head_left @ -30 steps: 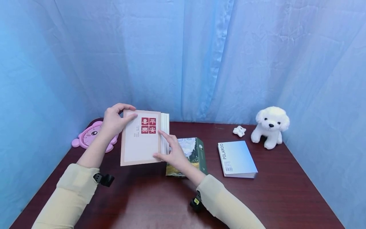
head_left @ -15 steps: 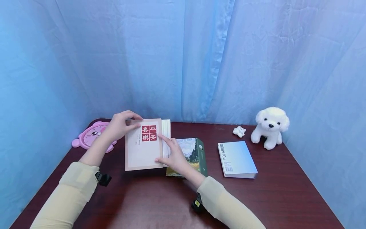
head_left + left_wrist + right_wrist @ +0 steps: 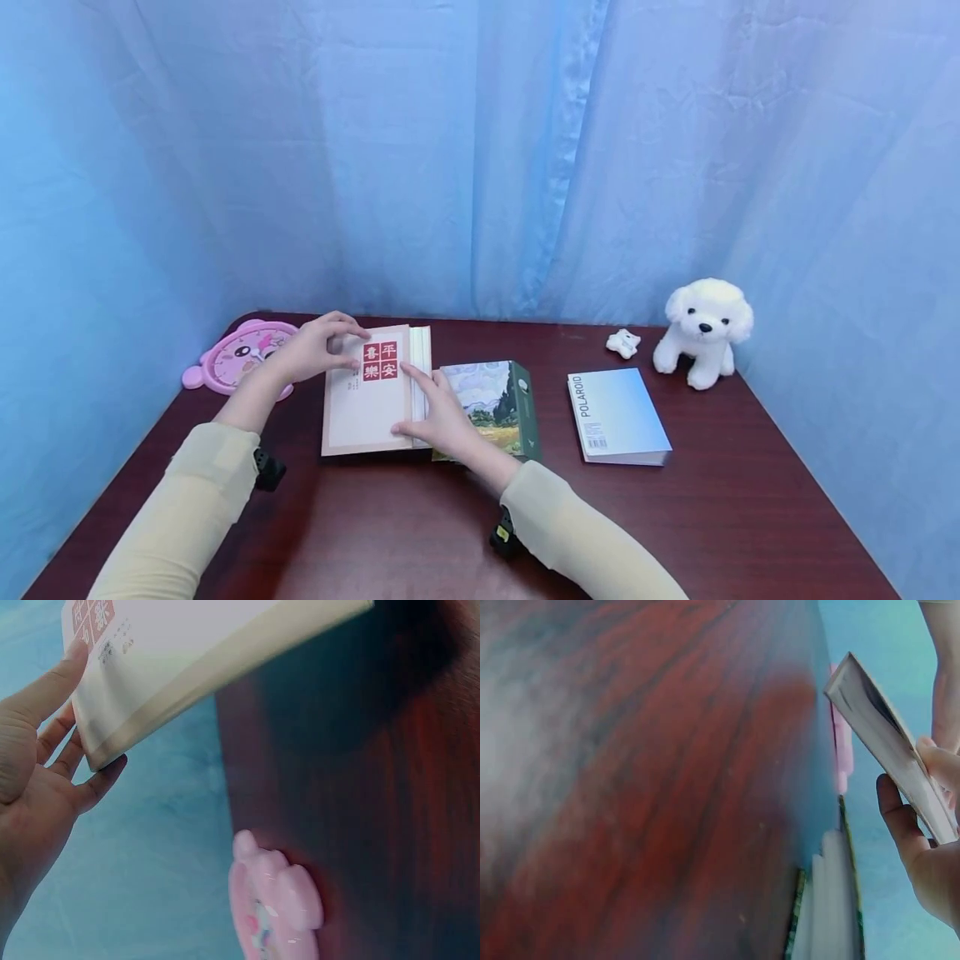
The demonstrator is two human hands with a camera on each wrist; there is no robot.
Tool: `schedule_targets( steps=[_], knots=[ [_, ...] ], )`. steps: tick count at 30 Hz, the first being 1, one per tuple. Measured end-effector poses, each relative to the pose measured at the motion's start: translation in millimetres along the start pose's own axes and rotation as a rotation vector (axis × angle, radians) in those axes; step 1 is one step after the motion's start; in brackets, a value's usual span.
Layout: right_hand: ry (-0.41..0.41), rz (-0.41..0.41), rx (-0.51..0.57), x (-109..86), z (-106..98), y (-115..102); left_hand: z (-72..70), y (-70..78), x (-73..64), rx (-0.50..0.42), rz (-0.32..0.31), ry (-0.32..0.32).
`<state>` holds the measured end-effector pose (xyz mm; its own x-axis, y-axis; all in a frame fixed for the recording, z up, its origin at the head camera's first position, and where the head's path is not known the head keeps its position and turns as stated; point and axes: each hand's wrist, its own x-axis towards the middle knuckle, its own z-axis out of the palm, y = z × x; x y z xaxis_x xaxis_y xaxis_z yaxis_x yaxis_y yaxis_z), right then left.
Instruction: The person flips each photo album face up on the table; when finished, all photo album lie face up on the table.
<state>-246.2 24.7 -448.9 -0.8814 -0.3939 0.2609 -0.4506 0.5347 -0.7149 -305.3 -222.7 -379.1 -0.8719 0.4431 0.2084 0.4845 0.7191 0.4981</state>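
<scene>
A beige book (image 3: 367, 421) with four-character red blocks on its cover is held between both hands, its white page edges showing at the right. My left hand (image 3: 309, 348) grips its upper left part, thumb on the cover; in the left wrist view the fingers reach behind the book (image 3: 180, 660). My right hand (image 3: 446, 421) holds the right edge, thumb and index finger on the front. In the right wrist view the book (image 3: 874, 727) stands tilted between thumb and fingers. Just right of it lies a book with a landscape cover (image 3: 483, 400), partly hidden by my right hand.
A pink animal-shaped clock (image 3: 236, 358) lies behind my left forearm. On the right of the dark wooden table (image 3: 712, 533) are a blue-white POLAROID book (image 3: 622, 417), a small white star (image 3: 623, 343) and a white plush dog (image 3: 707, 329). Blue curtains (image 3: 405, 167) surround the table.
Both hands have lowered the beige book toward the table, and it leans back more. The landscape-cover book shows more of its front. The head view has shifted slightly.
</scene>
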Motion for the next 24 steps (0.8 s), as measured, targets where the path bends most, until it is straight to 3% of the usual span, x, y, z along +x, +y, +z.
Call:
schedule_targets(
  steps=[6, 10, 17, 24],
  knots=[
    [-0.048, 0.022, -0.020, 3.6, 5, 2, 10.1, -13.4, -3.1, -0.051, -0.023, -0.071],
    [-0.145, 0.025, -0.069, 9.1, -2, 1, 18.5, -25.4, -4.0, -0.083, -0.035, -0.103],
    [-0.322, -0.009, -0.215, 15.8, -18, 3, 30.6, -37.1, -7.5, -0.086, 0.017, -0.106],
    [-0.433, -0.043, -0.374, 17.8, -25, 10, 37.8, -43.7, -8.6, -0.133, -0.071, -0.192]
  ],
)
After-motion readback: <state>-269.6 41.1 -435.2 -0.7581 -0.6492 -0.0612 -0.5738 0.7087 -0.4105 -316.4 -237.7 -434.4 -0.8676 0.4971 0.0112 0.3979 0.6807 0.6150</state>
